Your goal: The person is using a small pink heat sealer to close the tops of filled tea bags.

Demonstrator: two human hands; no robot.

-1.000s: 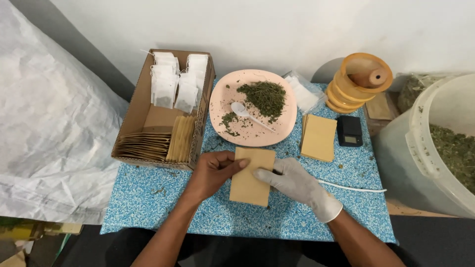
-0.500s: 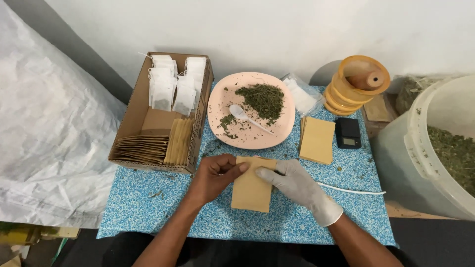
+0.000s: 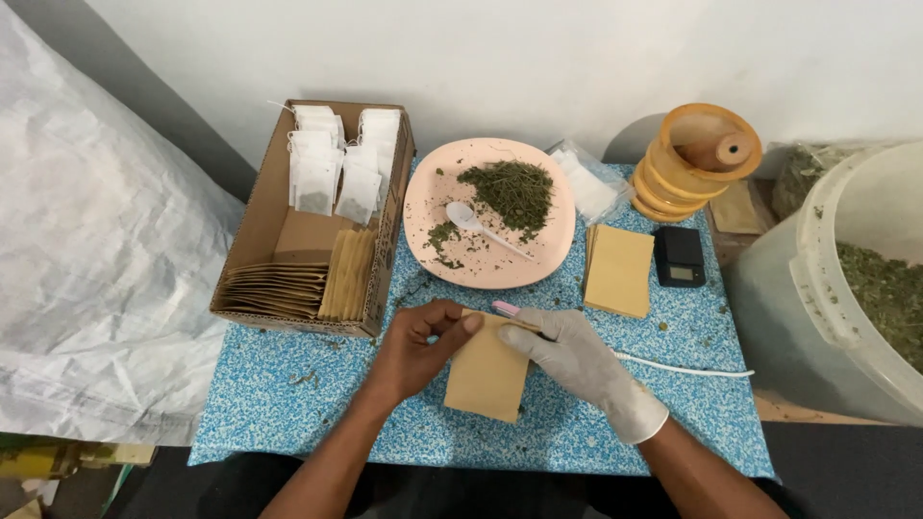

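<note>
**Soft, even light over a sharp frame**

Bright, diffuse light here, no glare anywhere. The wooden spool stand [image 3: 697, 163] throws a soft grey shadow on the white wall [image 3: 538, 58] behind it. Focus is crisp across the blue speckled bench [image 3: 288, 404]; the wide lens bends the edges slightly.

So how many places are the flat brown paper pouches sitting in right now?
3: one flat brown paper pouch held by both hands, a stack right of the pink plate, and many filed in the cardboard box; exact pouch number hidden.
</note>
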